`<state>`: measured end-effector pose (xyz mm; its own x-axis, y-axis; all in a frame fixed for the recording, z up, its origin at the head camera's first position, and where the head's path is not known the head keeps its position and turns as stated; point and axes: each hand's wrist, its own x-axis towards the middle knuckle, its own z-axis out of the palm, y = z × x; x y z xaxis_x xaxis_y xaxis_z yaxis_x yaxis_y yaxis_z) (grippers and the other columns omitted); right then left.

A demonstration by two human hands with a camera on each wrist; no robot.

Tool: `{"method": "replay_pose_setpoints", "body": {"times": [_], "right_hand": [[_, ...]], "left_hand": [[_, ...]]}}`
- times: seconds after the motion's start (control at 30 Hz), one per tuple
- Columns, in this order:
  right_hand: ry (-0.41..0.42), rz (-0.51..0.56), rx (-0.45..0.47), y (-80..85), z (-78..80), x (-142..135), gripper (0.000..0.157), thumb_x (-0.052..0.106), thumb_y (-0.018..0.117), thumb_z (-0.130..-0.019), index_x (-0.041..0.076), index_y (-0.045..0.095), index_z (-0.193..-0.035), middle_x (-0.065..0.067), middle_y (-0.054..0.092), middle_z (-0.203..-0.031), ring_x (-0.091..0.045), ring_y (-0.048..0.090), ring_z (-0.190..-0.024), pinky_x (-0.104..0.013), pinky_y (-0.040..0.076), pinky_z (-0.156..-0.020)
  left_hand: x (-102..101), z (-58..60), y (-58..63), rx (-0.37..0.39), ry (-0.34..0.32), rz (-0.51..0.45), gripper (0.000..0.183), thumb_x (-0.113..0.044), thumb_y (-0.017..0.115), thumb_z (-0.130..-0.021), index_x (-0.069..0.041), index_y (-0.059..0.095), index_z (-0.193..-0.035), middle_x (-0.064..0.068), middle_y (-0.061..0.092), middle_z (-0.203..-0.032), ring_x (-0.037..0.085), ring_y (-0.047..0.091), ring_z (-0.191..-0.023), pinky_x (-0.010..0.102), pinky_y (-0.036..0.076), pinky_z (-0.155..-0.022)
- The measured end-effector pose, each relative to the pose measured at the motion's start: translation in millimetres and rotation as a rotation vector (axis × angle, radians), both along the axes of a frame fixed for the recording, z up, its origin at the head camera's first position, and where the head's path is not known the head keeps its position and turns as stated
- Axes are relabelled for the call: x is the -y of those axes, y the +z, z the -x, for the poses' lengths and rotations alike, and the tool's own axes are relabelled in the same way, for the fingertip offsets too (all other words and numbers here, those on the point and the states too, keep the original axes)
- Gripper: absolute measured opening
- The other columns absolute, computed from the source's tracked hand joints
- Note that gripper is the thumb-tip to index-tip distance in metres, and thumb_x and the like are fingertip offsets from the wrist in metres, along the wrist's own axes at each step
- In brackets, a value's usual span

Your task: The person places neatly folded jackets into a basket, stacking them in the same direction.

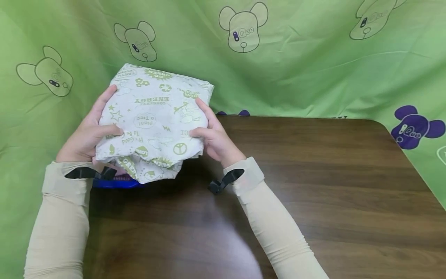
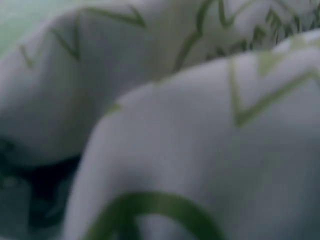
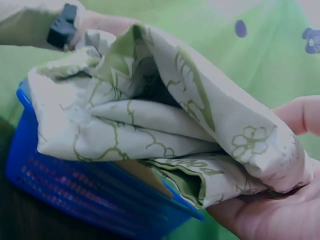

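Observation:
A folded white cloth with green print (image 1: 153,112) is held up between both hands in the head view. My left hand (image 1: 87,133) grips its left side, thumb lying on top. On the opposite side my right hand (image 1: 217,137) pinches the edge, with thumb and forefinger over the top face. Loose folds hang at the near end. The right wrist view shows the layered folds of the cloth (image 3: 150,120) and the right hand (image 3: 260,215) around one end. Close, blurred cloth (image 2: 200,125) fills the left wrist view, hiding the left fingers there.
Under the cloth, a blue perforated basket (image 3: 100,200) stands on the brown wooden table (image 1: 313,186) at its left; the cloth hides most of it in the head view. A green curtain with bear-like figures (image 1: 296,69) hangs behind and at the sides.

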<state>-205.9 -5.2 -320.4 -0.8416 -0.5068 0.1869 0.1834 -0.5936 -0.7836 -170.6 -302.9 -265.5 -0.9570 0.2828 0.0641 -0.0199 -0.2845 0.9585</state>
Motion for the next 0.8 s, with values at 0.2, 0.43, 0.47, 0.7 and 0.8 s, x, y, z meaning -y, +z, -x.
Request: {"method": "replay_pose_setpoints", "body": {"times": [0.2,0.43,0.47,0.7,0.8], "right_hand": [[0.024,0.014,0.055,3.5,-3.2,31.1,0.091,-0.024,0.042,-0.079,0.031,0.023,-0.148,-0.010,0.040,-0.138,-0.023,0.054,-0.105,-0.036,0.053,-0.076],[0.023,-0.007,0.084,0.6,-4.7,50.9,0.093,-0.026,0.043,-0.078,0.032,0.023,-0.148,-0.007,0.040,-0.137,-0.021,0.054,-0.103,-0.034,0.052,-0.074],[0.023,-0.018,0.086,0.0,-4.4,53.6,0.093,-0.026,0.044,-0.079,0.032,0.023,-0.148,-0.006,0.039,-0.138,-0.021,0.054,-0.101,-0.034,0.052,-0.073],[0.013,-0.180,-0.001,-8.6,1.1,71.5,0.088,-0.022,0.052,-0.079,0.027,0.027,-0.148,0.005,0.022,-0.151,-0.024,0.057,-0.092,-0.030,0.051,-0.073],[-0.010,-0.300,-0.078,-12.7,3.8,76.6,0.085,-0.018,0.058,-0.079,0.025,0.030,-0.147,0.009,0.019,-0.152,-0.023,0.057,-0.094,-0.027,0.050,-0.076]], "left_hand": [[33.0,4.3,-5.3,-0.020,-0.038,-0.116,0.101,0.035,0.025,-0.075,-0.035,0.027,-0.148,0.012,0.026,-0.138,0.029,0.065,-0.093,0.039,0.055,-0.064],[58.4,8.2,-12.7,-0.015,-0.060,-0.147,0.100,0.036,0.021,-0.075,-0.032,0.024,-0.149,0.011,0.037,-0.134,0.031,0.065,-0.094,0.041,0.054,-0.065],[62.6,8.5,-13.6,-0.009,-0.063,-0.151,0.100,0.035,0.021,-0.076,-0.032,0.023,-0.149,0.011,0.040,-0.133,0.032,0.065,-0.093,0.041,0.054,-0.065],[92.3,7.1,-16.6,0.043,-0.039,-0.117,0.101,0.035,0.023,-0.075,-0.033,0.022,-0.149,0.008,0.049,-0.127,0.032,0.066,-0.091,0.041,0.055,-0.064],[100.8,7.5,-15.7,0.086,-0.043,-0.071,0.100,0.034,0.026,-0.076,-0.035,0.021,-0.149,0.008,0.054,-0.123,0.031,0.066,-0.090,0.040,0.055,-0.065]]}}
